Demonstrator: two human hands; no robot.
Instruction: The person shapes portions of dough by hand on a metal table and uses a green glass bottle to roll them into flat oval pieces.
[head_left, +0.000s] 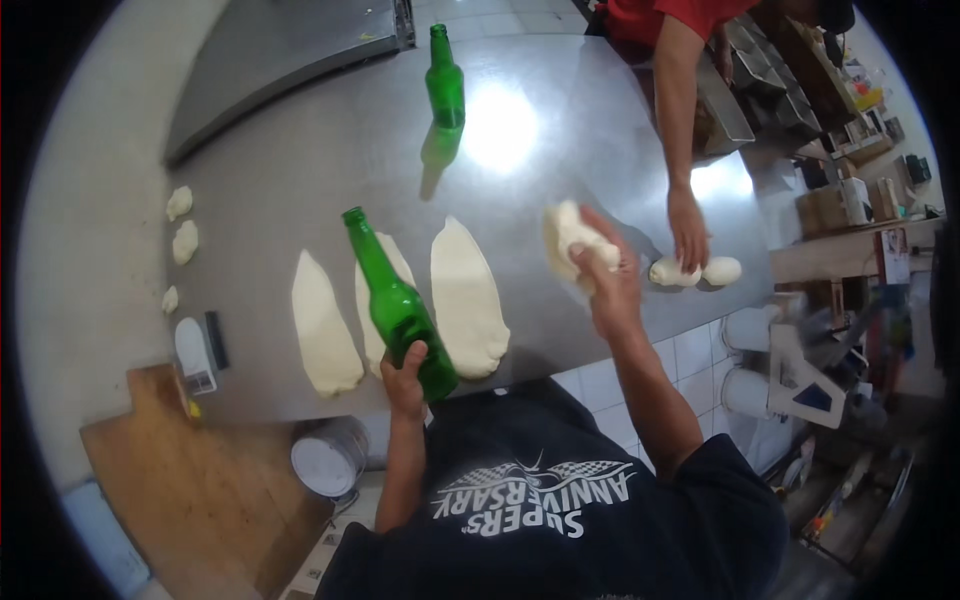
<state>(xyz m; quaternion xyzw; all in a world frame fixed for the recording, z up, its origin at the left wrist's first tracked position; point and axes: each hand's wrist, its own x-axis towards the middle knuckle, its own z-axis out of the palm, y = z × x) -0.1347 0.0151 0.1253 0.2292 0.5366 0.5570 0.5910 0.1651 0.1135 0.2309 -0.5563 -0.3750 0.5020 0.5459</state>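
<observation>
My left hand is closed around the lower part of a green glass bottle, which leans with its neck away from me. Beneath and beside the bottle lie flattened dough strips: one on the left, a middle strip partly hidden by the bottle, and a wide one on the right. In my right hand is a lump of pale dough, gripped between thumb and fingers above the table and slightly blurred.
Another green bottle stands farther back on the metal table. At right, a co-worker's hand touches one of two dough rolls. Small dough lumps and a digital scale sit along the left edge.
</observation>
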